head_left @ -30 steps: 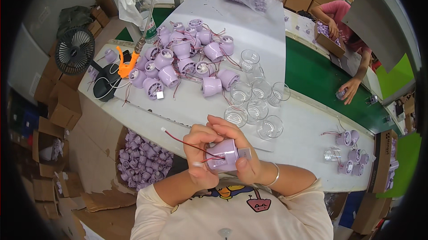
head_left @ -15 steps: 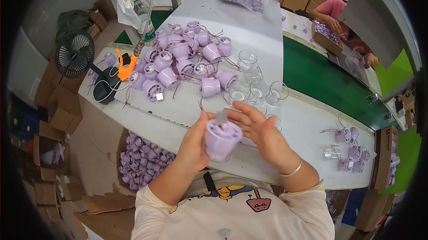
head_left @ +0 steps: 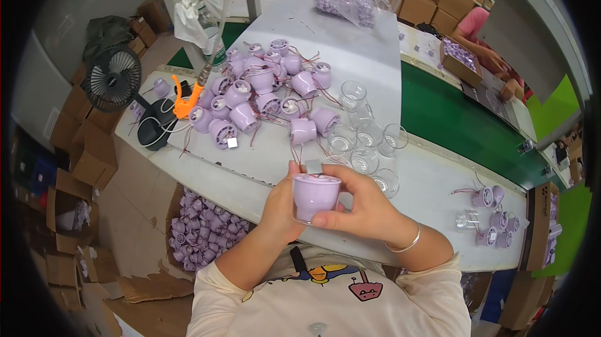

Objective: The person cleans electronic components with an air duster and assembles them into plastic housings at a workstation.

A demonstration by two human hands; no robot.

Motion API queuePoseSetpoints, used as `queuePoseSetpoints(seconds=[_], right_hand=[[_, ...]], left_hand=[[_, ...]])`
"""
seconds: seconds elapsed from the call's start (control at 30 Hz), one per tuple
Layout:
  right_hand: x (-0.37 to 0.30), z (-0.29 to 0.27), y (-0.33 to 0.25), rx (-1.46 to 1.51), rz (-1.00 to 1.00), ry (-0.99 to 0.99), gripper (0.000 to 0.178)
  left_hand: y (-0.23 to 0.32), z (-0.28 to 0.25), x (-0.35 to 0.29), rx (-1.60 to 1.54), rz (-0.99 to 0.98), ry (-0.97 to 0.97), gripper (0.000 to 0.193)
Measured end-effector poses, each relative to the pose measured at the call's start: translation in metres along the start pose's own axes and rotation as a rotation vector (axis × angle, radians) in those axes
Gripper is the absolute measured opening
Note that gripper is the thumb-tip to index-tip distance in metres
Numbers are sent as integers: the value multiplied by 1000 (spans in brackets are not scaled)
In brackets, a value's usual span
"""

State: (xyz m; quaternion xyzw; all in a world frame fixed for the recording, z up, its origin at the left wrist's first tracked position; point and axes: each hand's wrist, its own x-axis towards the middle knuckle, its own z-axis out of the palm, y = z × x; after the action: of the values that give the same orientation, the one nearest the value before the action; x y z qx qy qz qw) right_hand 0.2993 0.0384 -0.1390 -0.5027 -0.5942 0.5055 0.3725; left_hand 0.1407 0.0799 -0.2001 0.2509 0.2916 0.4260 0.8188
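Observation:
Both my hands hold one lilac plastic cup-shaped housing with thin wires over the near edge of the white table. My left hand grips its left side, and my right hand wraps its right side and bottom. A small grey square part sits at the housing's top rim between my fingertips. Just beyond my hands stands a cluster of clear plastic cups. Farther back lies a pile of several lilac wired housings.
An orange tool and a black fan stand at the table's left end. A cardboard box of lilac housings sits on the floor at my left. More housings lie at right. Another person works beyond the green conveyor.
The housing was pressed between both hands with its red wires sticking out left; I then turned it, and it now stands upright, wider opening up, with a small grey part at its rim.

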Motion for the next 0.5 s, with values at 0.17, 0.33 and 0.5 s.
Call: queuePoseSetpoints(seconds=[0.17, 0.33, 0.5], right_hand=[[32, -57, 12, -474, -541, 534, 78], [66, -234, 111, -719, -202, 1222, 62], [57, -260, 182, -704, 66, 1153, 57]], left_hand=[[28, -19, 25, 658, 761, 139, 23], [86, -108, 67, 1424, 1037, 694, 56], [85, -167, 96, 1369, 904, 563, 64]])
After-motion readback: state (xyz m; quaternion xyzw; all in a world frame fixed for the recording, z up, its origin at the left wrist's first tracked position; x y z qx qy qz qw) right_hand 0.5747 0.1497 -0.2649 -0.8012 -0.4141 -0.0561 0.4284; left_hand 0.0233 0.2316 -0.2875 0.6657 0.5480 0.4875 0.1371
